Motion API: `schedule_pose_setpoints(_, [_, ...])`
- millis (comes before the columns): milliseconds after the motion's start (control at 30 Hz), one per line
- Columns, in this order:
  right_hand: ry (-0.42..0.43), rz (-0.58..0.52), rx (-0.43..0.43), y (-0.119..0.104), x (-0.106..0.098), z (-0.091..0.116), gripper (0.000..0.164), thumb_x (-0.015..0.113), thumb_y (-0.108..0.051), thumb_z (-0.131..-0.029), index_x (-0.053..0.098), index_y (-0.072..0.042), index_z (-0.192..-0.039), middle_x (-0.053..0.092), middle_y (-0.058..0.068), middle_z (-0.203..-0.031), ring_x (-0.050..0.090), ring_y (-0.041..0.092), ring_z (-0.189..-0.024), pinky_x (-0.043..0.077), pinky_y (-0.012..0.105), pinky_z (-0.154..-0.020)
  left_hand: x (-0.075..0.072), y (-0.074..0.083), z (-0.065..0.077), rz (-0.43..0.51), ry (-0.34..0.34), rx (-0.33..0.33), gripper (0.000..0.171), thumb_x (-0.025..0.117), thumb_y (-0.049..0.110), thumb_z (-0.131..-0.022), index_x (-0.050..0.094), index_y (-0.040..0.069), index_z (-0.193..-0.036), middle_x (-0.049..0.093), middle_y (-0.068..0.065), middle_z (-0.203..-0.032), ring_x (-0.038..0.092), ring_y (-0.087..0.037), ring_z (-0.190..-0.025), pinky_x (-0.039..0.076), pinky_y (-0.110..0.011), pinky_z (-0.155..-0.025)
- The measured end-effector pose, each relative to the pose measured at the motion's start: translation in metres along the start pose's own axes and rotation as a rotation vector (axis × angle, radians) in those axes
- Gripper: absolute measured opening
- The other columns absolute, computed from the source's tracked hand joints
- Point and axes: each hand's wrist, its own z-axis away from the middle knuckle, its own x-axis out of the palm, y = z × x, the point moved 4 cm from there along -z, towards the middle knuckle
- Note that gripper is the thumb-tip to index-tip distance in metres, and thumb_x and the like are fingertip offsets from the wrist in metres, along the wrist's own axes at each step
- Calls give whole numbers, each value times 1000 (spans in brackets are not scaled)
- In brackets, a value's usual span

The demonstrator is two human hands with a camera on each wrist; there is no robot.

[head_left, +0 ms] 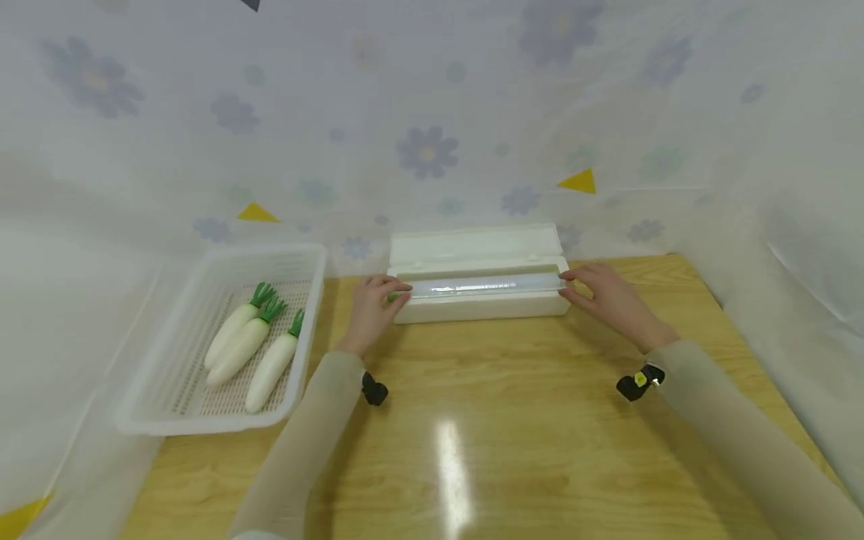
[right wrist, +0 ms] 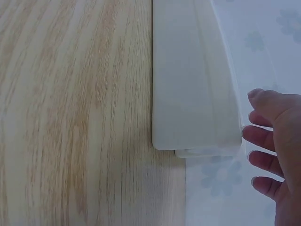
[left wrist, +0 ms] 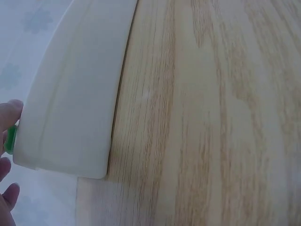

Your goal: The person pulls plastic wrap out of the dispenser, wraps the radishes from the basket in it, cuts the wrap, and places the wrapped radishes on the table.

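Observation:
A long white box [head_left: 481, 308] sits at the back of the table, its lid [head_left: 475, 244] standing up behind it. In its opening lies a roll of clear plastic wrap [head_left: 486, 284]. My left hand [head_left: 373, 307] pinches the roll's left end, where a green end piece [left wrist: 10, 139] shows between fingers and box in the left wrist view. At the other end, my right hand [head_left: 610, 300] has thumb and index fingertips right at the roll's tip. The right wrist view shows the fingers [right wrist: 263, 137] loosely bent, apart from each other, by the box end.
At the left, a white plastic basket [head_left: 312, 300] holds three white radishes [head_left: 271, 371] with green tops. The wooden table [head_left: 506, 420] extends in front of the box. Flower-patterned sheeting [head_left: 432, 90] hangs close behind it and along both sides.

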Motion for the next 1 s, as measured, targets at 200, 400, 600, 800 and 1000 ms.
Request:
schedule_pose_setpoints(200, [46, 28, -161, -11, 6, -9, 29, 77, -16, -95, 74, -2, -120, 71, 18, -118, 56, 42, -115, 44, 61, -99, 1, -2, -1, -12, -6, -19, 15, 75, 16, -98, 79, 7, -108, 67, -15, -112, 50, -34, -99, 39, -48, -88])
schedule_pose_setpoints(400, [55, 49, -226, -16, 9, -16, 23, 78, -12, -94, 77, -3, -115, 72, 15, -108, 57, 37, -102, 46, 56, -90, 0, -7, -2, 7, -7, 15, 14, 78, 17, -95, 81, 5, -102, 66, -16, -110, 50, -35, -100, 39, -50, -89])
schedule_pose_setpoints(600, [63, 68, -272, -17, 13, -20, 16, 77, -8, -93, 79, -3, -108, 73, 13, -100, 57, 37, -98, 45, 54, -89, 0, -10, -1, 24, -42, 10, 15, 81, 18, -92, 82, 5, -99, 66, -16, -112, 49, -36, -103, 37, -49, -91])
schedule_pose_setpoints(800, [53, -27, -210, -14, 16, -26, 6, 77, -7, -93, 80, -5, -98, 74, 10, -93, 57, 35, -97, 42, 54, -95, 0, -10, -5, 26, -78, -47, 17, 78, 20, -95, 80, 4, -99, 68, -16, -112, 50, -35, -104, 39, -50, -93])
schedule_pose_setpoints(1000, [40, -103, -124, -6, 19, -31, 5, 77, -8, -94, 81, -6, -92, 74, 9, -90, 54, 35, -101, 42, 53, -91, 4, -9, -11, 4, -99, -102, 19, 75, 22, -98, 79, 4, -100, 69, -15, -110, 54, -33, -102, 41, -49, -94])
